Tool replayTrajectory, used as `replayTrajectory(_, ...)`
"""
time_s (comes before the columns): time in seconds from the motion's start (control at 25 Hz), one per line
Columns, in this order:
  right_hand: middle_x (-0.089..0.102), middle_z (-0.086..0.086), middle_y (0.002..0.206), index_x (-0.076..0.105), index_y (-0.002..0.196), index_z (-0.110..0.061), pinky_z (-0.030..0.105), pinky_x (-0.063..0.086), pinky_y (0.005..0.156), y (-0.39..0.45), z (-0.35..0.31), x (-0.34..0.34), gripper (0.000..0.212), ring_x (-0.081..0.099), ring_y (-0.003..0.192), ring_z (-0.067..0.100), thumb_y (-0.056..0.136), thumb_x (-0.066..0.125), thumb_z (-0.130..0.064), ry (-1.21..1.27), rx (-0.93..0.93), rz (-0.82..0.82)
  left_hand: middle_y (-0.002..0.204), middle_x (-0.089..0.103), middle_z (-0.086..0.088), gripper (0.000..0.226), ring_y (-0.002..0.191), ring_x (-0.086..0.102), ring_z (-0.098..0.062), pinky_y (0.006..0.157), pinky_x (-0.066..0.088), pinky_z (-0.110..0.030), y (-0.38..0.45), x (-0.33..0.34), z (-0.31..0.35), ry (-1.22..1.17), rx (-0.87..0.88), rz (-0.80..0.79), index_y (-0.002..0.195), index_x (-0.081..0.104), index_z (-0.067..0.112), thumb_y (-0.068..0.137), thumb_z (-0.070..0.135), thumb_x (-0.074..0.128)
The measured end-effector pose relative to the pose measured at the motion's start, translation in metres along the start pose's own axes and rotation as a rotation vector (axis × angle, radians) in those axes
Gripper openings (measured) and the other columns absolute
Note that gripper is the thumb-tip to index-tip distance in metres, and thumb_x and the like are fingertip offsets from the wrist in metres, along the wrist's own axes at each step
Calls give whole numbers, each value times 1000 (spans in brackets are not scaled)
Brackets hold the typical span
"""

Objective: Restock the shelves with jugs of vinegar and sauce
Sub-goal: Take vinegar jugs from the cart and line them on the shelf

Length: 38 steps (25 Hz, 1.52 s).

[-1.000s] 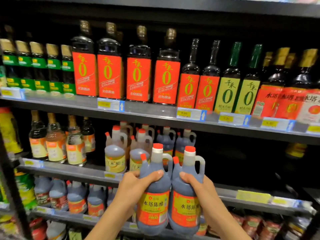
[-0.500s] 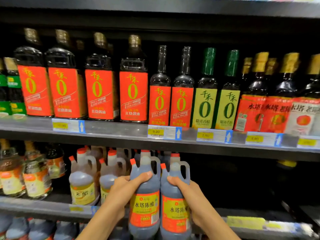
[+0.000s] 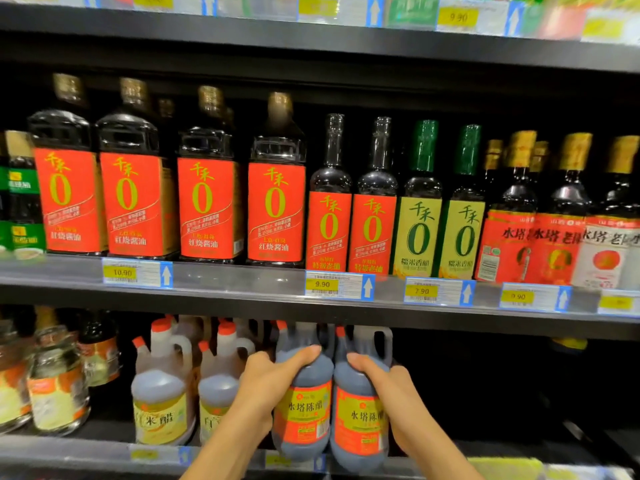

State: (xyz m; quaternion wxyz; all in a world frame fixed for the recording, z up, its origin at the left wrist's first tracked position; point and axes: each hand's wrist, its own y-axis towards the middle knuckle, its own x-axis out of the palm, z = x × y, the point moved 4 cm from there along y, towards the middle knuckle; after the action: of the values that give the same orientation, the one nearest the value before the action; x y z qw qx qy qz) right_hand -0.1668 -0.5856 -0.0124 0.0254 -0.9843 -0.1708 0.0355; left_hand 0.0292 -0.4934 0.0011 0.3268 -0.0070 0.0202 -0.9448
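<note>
Two dark vinegar jugs with orange-and-yellow labels stand side by side at the front of the lower shelf (image 3: 104, 448). My left hand (image 3: 266, 386) grips the left jug (image 3: 303, 410) round its shoulder, thumb over the top. My right hand (image 3: 388, 386) grips the right jug (image 3: 356, 420) the same way. Their red caps and white handles reach up under the shelf above. Whether the jugs' bases touch the shelf is unclear.
Pale rice vinegar jugs (image 3: 161, 403) stand just left of my hands, glass bottles (image 3: 55, 382) further left. To the right of the jugs the shelf is dark and open. Tall soy sauce bottles (image 3: 204, 202) and price tags (image 3: 337, 285) line the shelf above.
Both hands have carried the two jugs forward into the lower shelf opening; their tops now sit under the upper shelf's edge. The view has moved closer.
</note>
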Motion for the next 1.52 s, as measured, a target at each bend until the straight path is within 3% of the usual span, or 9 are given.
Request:
replayTrajectory(0.12,81,9,90,79,102,-8,51,63,86,8,-3,-2,83,79,82,28,42,84,-66,-12,-57,43,107,74,-14,111,91,74,-31,81,63,-50,3,4,-2,-4,17,47,112,65,2,29,72,88)
replayTrajectory(0.4,81,2,97,70,119,-14,46,63,86,19,12,-1,88,79,87,20,45,84,-59,53,-150,126,113,71,-12,115,95,70,-27,83,62,-47,10,9,-20,84,46,146,117,64,4,32,79,82)
replayTrajectory(0.64,79,3,104,67,127,-10,31,60,74,32,43,1,69,76,92,17,72,91,-43,5,-118,131,122,62,-14,125,106,63,-30,87,57,-45,14,8,-40,128,10,141,128,52,1,35,79,78)
replayTrajectory(0.84,77,4,101,67,125,-7,30,58,72,36,58,6,67,74,91,20,72,89,-42,-13,-78,165,95,57,1,97,86,58,-14,73,51,-38,18,4,-58,158,-34,125,105,48,8,43,74,83)
replayTrajectory(0.96,76,-1,99,63,126,-14,24,56,67,36,57,8,67,73,89,16,72,89,-44,-17,-94,180,90,67,-7,96,83,66,-19,69,57,-40,22,2,-61,183,-44,142,93,58,2,36,76,80)
replayTrajectory(1.2,74,-5,109,52,130,-27,26,59,72,26,52,10,79,74,92,12,65,87,-56,38,-134,121,104,63,-3,84,94,62,-20,73,48,-35,10,7,-64,233,32,133,106,55,12,61,79,77)
replayTrajectory(1.32,70,-6,117,50,127,-32,17,58,69,15,51,7,78,73,92,3,61,81,-58,101,-168,83,102,59,-2,78,95,62,-17,71,47,-28,-7,15,-71,150,100,155,96,47,19,53,77,74)
replayTrajectory(1.44,63,-4,129,45,139,-24,31,57,89,5,62,0,90,66,113,11,62,83,-50,109,-199,112,123,54,-7,88,117,58,-26,90,53,-36,-22,20,-85,173,170,197,122,50,13,58,59,89)
replayTrajectory(1.52,65,-7,127,48,136,-26,26,57,85,-2,66,1,88,68,110,5,59,86,-50,113,-223,115,144,42,-6,114,134,44,-26,108,45,-42,-31,24,-90,215,193,241,148,37,10,59,56,92)
